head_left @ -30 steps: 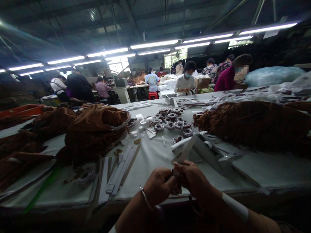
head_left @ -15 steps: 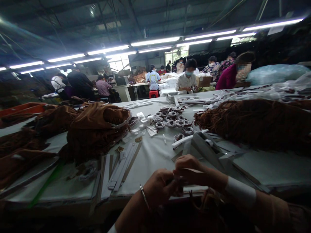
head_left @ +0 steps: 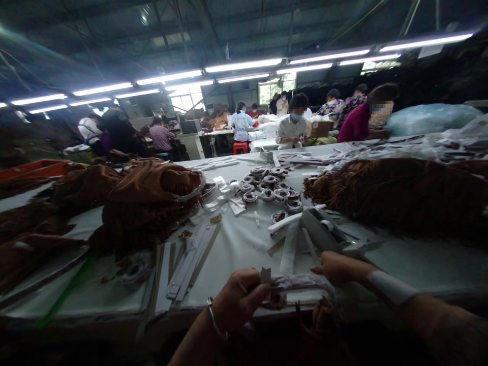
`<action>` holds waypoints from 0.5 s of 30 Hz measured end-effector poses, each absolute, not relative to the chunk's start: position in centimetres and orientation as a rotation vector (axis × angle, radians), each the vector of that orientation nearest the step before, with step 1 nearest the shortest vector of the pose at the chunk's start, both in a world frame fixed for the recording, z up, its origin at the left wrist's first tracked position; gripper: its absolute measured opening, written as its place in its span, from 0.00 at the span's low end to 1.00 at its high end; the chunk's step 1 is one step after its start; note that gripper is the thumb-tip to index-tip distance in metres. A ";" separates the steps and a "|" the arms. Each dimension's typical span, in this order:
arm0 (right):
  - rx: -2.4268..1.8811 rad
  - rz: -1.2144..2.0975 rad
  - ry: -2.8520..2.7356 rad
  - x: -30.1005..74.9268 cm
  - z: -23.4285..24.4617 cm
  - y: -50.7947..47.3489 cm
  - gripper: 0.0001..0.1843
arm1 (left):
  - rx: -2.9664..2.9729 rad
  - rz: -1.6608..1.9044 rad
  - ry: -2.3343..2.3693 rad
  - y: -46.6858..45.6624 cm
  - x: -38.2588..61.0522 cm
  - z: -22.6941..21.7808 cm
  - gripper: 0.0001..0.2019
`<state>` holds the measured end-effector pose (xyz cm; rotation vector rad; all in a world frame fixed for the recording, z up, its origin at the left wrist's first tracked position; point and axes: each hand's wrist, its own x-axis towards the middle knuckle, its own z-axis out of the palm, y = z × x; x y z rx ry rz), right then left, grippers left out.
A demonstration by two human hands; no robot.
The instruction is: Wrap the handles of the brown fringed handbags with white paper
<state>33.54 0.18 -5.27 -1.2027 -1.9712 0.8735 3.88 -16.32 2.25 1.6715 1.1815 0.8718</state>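
My left hand (head_left: 240, 300) is closed at the table's near edge, pinching one end of a pale strip (head_left: 295, 282) together with a small dark bundle. My right hand (head_left: 337, 267) holds the strip's other end, pulled out to the right, fingers closed on it. A white band shows on my right wrist and a thin bangle on my left. Just beyond my hands lie flat white strips (head_left: 290, 244) on the white table (head_left: 244, 239).
Brown fringed garments are heaped at left (head_left: 148, 203) and right (head_left: 404, 190). Several coiled trims (head_left: 270, 188) lie mid-table. Flat card strips (head_left: 186, 264) sit left of my hands. Other people sit working at the far side (head_left: 293, 127) and at tables behind.
My hands were together over the small bundle; now my right hand has drawn away to the right, stretching the pale strip between both hands.
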 end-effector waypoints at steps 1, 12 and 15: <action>-1.216 0.871 -2.015 33.3 -5.2 -0.1 0.32 | 1.690 0.878 1.193 -16.4 3.8 2.2 0.24; -0.693 1.142 -2.536 24.0 4.8 -7.8 0.17 | 1.894 0.931 1.223 -16.3 5.0 1.3 0.18; -0.748 1.196 -2.406 22.7 3.1 -8.6 0.15 | 1.936 0.911 1.275 -16.7 4.5 0.6 0.19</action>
